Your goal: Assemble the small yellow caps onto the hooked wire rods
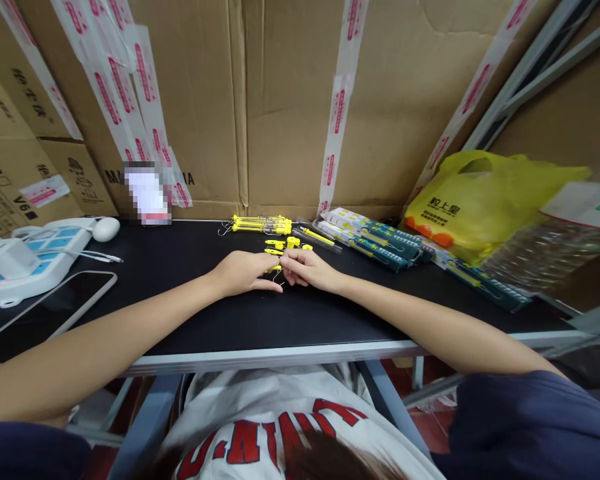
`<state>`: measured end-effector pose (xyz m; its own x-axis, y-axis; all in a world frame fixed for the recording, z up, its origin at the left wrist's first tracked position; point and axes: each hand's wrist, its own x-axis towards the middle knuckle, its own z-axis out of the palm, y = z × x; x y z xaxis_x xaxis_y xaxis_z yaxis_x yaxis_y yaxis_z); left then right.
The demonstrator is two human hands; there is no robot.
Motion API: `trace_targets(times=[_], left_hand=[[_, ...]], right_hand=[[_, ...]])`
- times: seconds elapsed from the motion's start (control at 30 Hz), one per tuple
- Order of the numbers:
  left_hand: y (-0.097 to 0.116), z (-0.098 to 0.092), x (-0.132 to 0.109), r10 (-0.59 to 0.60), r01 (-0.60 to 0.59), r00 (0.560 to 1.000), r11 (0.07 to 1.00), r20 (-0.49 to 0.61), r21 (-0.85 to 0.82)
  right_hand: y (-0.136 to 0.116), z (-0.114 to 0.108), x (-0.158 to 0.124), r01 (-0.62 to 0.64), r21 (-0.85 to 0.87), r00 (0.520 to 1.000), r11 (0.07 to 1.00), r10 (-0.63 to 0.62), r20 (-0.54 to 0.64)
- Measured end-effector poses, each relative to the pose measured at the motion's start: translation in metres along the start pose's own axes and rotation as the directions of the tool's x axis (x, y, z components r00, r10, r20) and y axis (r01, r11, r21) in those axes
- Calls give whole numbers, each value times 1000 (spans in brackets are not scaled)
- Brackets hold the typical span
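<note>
My left hand (247,272) and my right hand (310,269) meet at the fingertips above the black tabletop. A small yellow plastic piece (274,269) shows at my left fingers, whose thumb stands a little apart. My right hand is closed in a pinch. Between the fingertips a thin bent metal wire (279,274) sticks out, and which hand grips it is hard to see. Just beyond lie loose yellow plastic parts (293,242). Behind them is a bundle of yellow hook-ended tools (261,225), with a clear-sleeved yellow tool (319,236) to its right.
Printed retail boxes (375,240) and a yellow plastic bag (480,207) occupy the right side. At left are a power strip (55,257), a phone (55,313) and white cables. Large cardboard boxes (280,107) wall off the back; a metal edge (280,357) runs along the front.
</note>
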<state>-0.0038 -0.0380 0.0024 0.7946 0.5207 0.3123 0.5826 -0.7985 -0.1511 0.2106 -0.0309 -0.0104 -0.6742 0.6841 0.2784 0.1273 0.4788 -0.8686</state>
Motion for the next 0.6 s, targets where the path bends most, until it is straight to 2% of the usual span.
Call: trace_targets(times=[0.6], left_hand=[[0,5,0,71,-67,996,994,-51,85]], right_hand=[[-1,-1,1,12,-33,999,999,-13,-32]])
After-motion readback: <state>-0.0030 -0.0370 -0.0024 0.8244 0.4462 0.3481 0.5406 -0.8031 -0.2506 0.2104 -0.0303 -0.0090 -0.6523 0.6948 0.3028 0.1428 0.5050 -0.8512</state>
